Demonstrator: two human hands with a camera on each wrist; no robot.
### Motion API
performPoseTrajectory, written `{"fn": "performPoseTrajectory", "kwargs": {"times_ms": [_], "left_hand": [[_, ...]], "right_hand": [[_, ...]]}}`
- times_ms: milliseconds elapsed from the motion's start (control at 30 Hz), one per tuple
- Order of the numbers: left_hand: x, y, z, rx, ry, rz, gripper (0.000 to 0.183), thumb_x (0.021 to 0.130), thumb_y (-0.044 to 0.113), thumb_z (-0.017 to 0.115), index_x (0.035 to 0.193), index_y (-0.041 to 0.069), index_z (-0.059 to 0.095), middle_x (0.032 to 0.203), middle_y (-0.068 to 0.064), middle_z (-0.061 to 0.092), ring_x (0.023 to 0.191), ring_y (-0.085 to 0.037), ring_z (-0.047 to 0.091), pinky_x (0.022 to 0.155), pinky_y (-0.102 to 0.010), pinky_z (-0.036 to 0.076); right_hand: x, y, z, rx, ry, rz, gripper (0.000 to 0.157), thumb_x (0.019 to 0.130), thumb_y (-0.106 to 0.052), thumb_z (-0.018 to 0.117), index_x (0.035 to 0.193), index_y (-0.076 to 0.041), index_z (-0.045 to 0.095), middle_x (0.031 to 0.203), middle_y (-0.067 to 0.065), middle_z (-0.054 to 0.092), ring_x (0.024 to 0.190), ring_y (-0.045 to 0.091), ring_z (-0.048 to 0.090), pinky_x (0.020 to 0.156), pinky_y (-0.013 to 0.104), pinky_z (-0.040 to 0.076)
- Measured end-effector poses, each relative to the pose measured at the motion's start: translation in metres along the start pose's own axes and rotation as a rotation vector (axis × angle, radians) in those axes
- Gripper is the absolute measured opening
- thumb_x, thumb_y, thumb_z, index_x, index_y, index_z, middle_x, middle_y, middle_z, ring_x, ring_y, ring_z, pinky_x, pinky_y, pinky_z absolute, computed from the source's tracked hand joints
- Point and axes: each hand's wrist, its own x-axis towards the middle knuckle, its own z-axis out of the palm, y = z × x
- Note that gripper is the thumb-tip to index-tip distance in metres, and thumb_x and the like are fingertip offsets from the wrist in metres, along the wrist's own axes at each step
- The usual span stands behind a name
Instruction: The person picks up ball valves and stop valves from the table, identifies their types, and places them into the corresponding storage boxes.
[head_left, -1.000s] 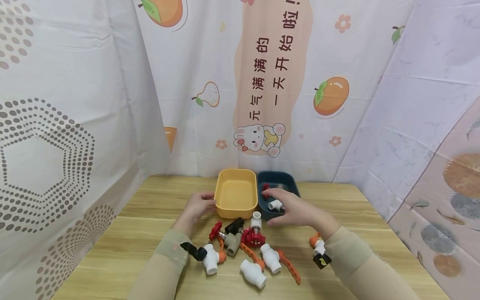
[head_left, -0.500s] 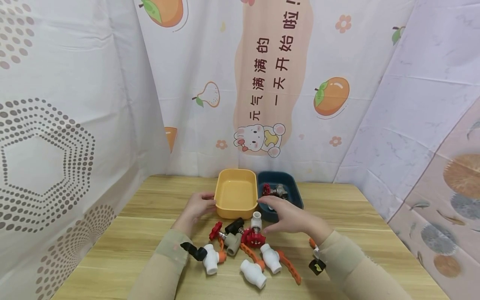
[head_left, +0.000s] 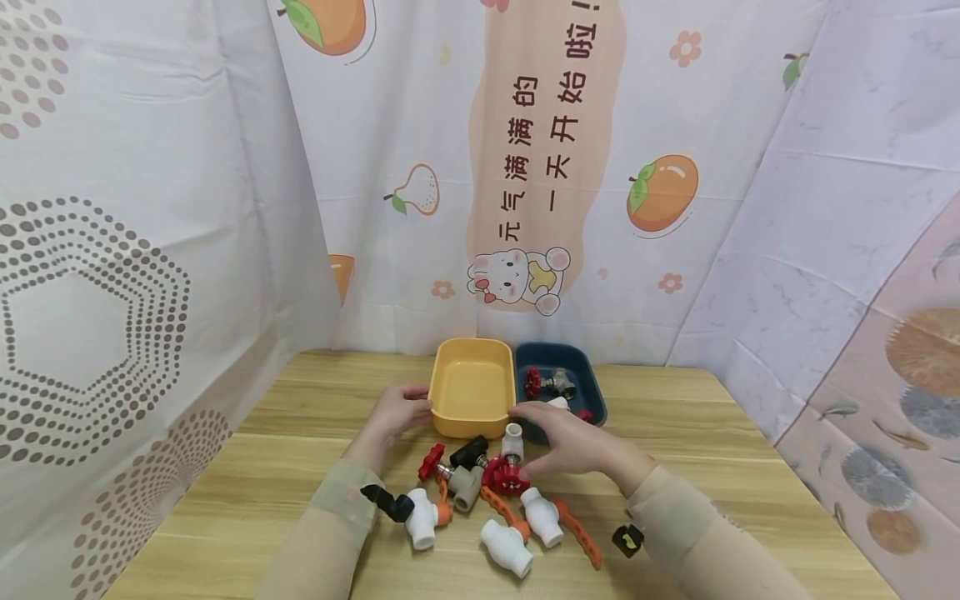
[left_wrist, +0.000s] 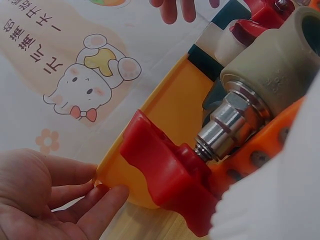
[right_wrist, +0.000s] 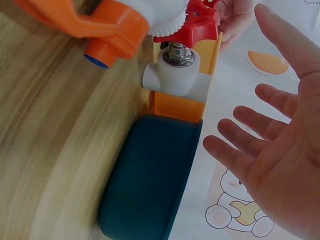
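Observation:
My left hand (head_left: 395,412) rests its fingertips against the left side of the yellow box (head_left: 471,427); in the left wrist view its fingers (left_wrist: 70,170) meet the box's edge. Over the near edge of the dark blue box (head_left: 597,387), my right hand (head_left: 573,437) is spread, holding nothing. Its thumb is close to a white stop valve (head_left: 513,440) with a red handwheel; contact cannot be told. The right wrist view shows spread fingers (right_wrist: 245,135) beside that box. Inside the blue box lie a red-handled valve (head_left: 557,384) and a partly hidden white piece (head_left: 558,402).
In front of the boxes lie a grey stop valve (head_left: 467,486), a black one (head_left: 469,452) and white ball valves (head_left: 506,547) with orange levers. A patterned curtain (head_left: 390,292) hangs behind the wooden table (head_left: 255,500).
My right hand has drawn back out of the blue box and moved left and nearer, toward the white stop valve, uncovering the pieces inside. The left hand has stayed at the yellow box.

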Motion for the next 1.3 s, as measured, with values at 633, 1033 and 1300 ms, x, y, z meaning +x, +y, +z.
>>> {"fn": "performPoseTrajectory", "kwargs": {"times_ms": [633, 1033, 1300], "left_hand": [[0.002, -0.003, -0.001, 0.007, 0.002, -0.004, 0.044, 0.096, -0.011, 0.059, 0.139, -0.015, 0.051, 0.136, -0.035, 0.054, 0.115, -0.044, 0.063, 0.098, -0.051, 0.054], [0.002, -0.003, -0.001, 0.017, 0.012, 0.003, 0.04, 0.096, -0.01, 0.06, 0.136, -0.014, 0.055, 0.133, -0.032, 0.058, 0.111, -0.039, 0.066, 0.098, -0.05, 0.055], [0.002, -0.002, -0.001, 0.015, -0.01, 0.01, 0.043, 0.096, -0.011, 0.059, 0.138, -0.017, 0.05, 0.137, -0.037, 0.052, 0.116, -0.046, 0.062, 0.097, -0.05, 0.055]], "right_hand": [[0.004, -0.002, 0.014, 0.016, -0.043, 0.042, 0.087, 0.081, -0.04, 0.087, 0.152, -0.011, 0.046, 0.155, 0.007, 0.044, 0.144, 0.03, 0.037, 0.116, 0.056, 0.035], [0.007, -0.001, 0.022, 0.022, -0.061, 0.073, 0.087, 0.082, -0.041, 0.086, 0.154, -0.013, 0.045, 0.157, 0.008, 0.041, 0.144, 0.031, 0.036, 0.116, 0.058, 0.034], [0.011, 0.002, 0.027, 0.0, -0.07, 0.06, 0.087, 0.082, -0.041, 0.087, 0.153, -0.013, 0.045, 0.158, 0.008, 0.038, 0.142, 0.03, 0.038, 0.114, 0.054, 0.038]]}}
